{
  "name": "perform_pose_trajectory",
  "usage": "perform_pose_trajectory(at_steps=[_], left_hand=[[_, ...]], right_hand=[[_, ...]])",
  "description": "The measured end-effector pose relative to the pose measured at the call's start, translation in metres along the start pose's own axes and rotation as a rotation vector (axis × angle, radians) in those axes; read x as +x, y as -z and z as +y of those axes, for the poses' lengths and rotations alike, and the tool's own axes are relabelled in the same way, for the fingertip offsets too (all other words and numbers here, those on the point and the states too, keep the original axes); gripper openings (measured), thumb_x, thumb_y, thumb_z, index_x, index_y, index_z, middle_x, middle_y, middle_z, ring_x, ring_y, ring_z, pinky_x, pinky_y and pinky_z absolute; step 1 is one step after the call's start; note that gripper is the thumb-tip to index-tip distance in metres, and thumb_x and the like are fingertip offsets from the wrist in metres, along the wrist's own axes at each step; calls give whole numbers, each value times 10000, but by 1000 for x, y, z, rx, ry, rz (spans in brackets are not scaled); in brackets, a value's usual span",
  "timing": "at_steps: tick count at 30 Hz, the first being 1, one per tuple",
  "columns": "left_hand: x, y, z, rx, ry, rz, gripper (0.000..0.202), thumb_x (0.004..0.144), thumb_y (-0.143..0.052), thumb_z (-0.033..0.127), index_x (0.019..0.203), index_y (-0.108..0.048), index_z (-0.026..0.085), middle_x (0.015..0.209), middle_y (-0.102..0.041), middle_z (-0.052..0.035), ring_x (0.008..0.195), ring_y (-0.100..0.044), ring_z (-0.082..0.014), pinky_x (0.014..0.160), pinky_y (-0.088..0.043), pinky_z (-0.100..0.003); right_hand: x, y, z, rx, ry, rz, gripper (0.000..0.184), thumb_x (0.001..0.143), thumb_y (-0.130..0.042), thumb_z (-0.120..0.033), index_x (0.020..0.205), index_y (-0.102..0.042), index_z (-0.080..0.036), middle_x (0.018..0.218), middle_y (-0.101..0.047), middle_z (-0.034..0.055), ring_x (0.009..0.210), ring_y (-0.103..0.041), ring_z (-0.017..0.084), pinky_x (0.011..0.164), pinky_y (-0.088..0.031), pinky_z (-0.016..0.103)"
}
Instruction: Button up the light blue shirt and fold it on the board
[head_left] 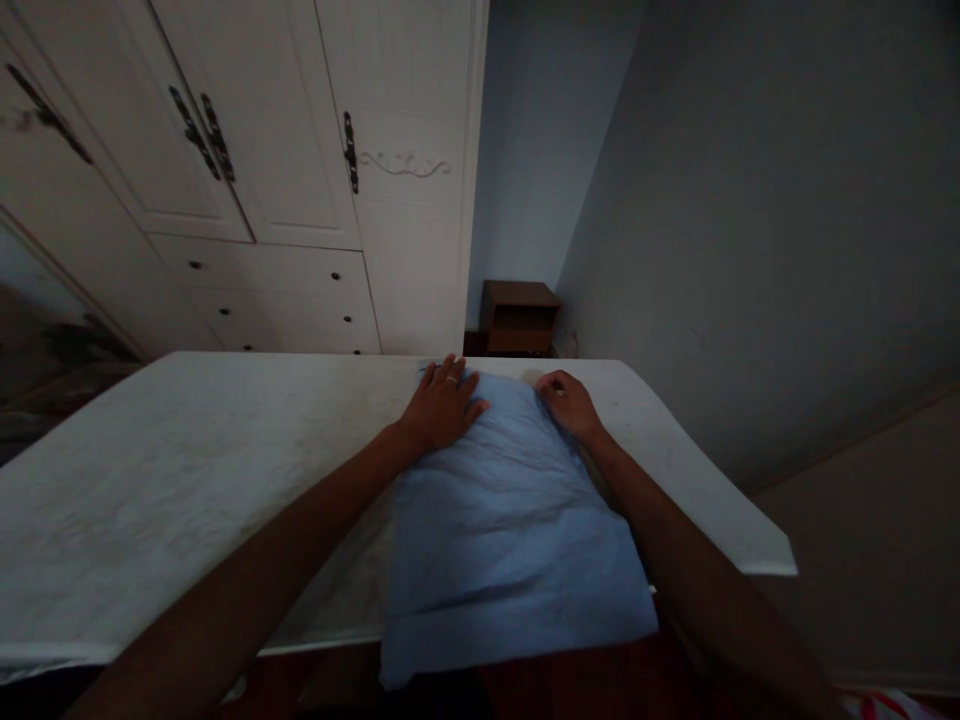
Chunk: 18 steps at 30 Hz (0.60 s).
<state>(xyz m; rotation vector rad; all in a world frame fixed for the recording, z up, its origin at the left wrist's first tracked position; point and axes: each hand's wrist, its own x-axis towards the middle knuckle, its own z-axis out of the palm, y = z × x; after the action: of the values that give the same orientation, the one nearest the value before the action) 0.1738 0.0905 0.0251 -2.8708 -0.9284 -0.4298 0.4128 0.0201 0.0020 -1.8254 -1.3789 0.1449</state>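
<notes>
A light blue piece of cloth, perhaps a folded garment, lies lengthwise over a white-covered board, its near end hanging past the front edge. Shallow creases run across it. My left hand rests flat on the cloth's far left corner, fingers spread, a ring on one finger. At the far right corner, my right hand has its fingers curled in a pinch at the cloth's edge. The bit of fabric between those fingertips is mostly hidden.
The white-covered board spreads wide to the left and tapers at the right. Beyond it stand a white wardrobe with dark handles and a small brown cabinet. A grey wall rises on the right.
</notes>
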Motion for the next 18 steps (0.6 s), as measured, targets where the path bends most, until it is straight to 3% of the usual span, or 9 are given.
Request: perform_pose_trajectory(at_steps=[4, 7, 10, 14, 18], left_hand=[[4, -4, 4, 44, -17, 5, 618, 957, -346, 487, 1425, -399, 88, 1518, -330, -212, 1452, -174, -348, 1172, -146, -518], [4, -6, 4, 69, -55, 2, 614, 953, -357, 494, 1415, -417, 93, 1522, -325, -206, 1454, -167, -344, 1177, -138, -497], [3, -6, 5, 80, -67, -12, 613, 954, -356, 500, 1411, -427, 99, 1525, -314, -212, 1454, -167, -347, 1170, -154, -501], [3, -1, 7, 95, -45, 8, 628, 960, -316, 520, 1439, -386, 120, 1535, -302, -197, 1451, -188, -336, 1166, -172, -497], [4, 5, 9, 74, -29, -7, 680, 962, -260, 552, 1476, -314, 110, 1534, -296, -212, 1444, -215, -330, 1158, -206, -480]], right_hand=[[1, -2, -4, -66, -35, -109, 230, 817, -589, -381, 824, -691, -174, 916, -719, 98, 818, -656, 212, 783, -506, 329], [1, 0, -5, -98, -29, -133, 191, 794, -639, -362, 785, -704, -183, 849, -726, 67, 791, -659, 203, 769, -500, 312], [0, 3, -7, -49, -6, -25, 164, 767, -668, -344, 798, -716, -190, 861, -731, 52, 750, -653, 188, 747, -506, 308], [-1, 9, -11, 59, 165, 160, 215, 788, -638, -394, 784, -718, -195, 904, -727, 58, 837, -651, 202, 807, -502, 332], [-1, 15, -10, 118, 80, 162, 221, 773, -637, -391, 770, -696, -178, 822, -722, 45, 744, -648, 189, 738, -500, 312]])
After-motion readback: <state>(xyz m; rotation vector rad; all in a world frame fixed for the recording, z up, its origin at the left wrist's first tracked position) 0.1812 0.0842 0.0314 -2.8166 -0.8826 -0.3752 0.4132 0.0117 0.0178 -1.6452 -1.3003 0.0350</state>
